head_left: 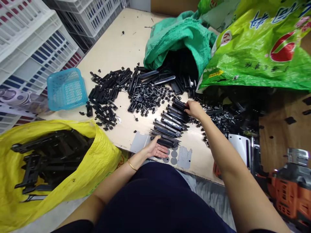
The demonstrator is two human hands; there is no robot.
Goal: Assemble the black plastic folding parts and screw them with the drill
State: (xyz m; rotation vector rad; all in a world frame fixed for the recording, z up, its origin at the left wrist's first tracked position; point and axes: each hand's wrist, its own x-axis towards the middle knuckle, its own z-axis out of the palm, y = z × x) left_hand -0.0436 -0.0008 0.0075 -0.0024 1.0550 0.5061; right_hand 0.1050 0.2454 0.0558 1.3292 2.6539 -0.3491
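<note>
Darkness hides the inside of our green sack (173,30), and we cannot tell whether our right hand (193,109) grips the row's far end. We count one yellow sack (108,147), one blue basket (65,92). Long, glossy black plastic parts (170,122) line the table (114,35) by our unclenched left hand (155,150).

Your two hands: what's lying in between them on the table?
A row of long black parts, side by side, lies between the left hand and the right hand; the head view shows it.
</note>
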